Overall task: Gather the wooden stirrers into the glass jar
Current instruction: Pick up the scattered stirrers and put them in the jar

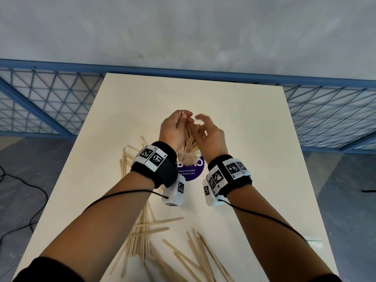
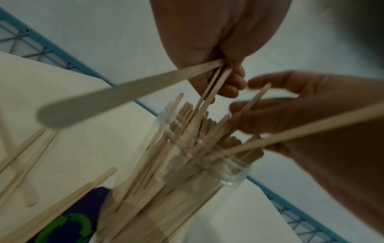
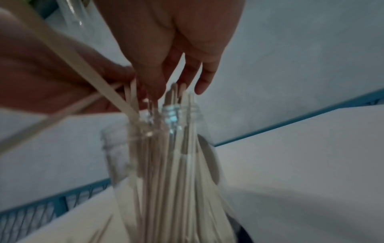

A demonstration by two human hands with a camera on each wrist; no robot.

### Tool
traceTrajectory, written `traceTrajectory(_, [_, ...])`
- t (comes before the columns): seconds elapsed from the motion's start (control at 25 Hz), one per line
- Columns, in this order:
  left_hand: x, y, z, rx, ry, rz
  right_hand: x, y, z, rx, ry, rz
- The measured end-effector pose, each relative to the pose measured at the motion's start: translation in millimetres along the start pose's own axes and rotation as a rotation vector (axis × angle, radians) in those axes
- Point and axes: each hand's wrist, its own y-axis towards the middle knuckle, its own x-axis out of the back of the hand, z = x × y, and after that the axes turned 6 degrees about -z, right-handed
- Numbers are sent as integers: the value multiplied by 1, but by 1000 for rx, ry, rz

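Glass jar, table centre, part-filled; left hand clamps stirrer bundle over its mouth; right hand loose-fingered, steadying tops; loading step; next: release, then fetch loose stirrers at 6 o'clock.

Both forearms are bare from dark sleeve cuffs pushed up near the elbows. Each wrist wears a black fabric band carrying white square blocks printed with black-and-white coded markers, and a white camera housing hangs beneath each band. A thin black cable runs from each housing back along the forearm.
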Motion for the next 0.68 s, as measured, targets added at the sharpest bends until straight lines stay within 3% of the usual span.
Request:
traceTrajectory(0.08, [3,5,-8,-38,-8,-40,-3,-6,-8,108,-131,50])
traceTrajectory(0.2, [5,14,-23,-88,-84,-85,-5,-8,-16,223,-149,35])
traceTrajectory(0.52, [-5,22,-23,28,-333,-198,13,-15,-24,116,-161,239])
traceTrajectory(0.68, [-9,24,-14,9,-347,-260,16,-21,-36,223,-247,302])
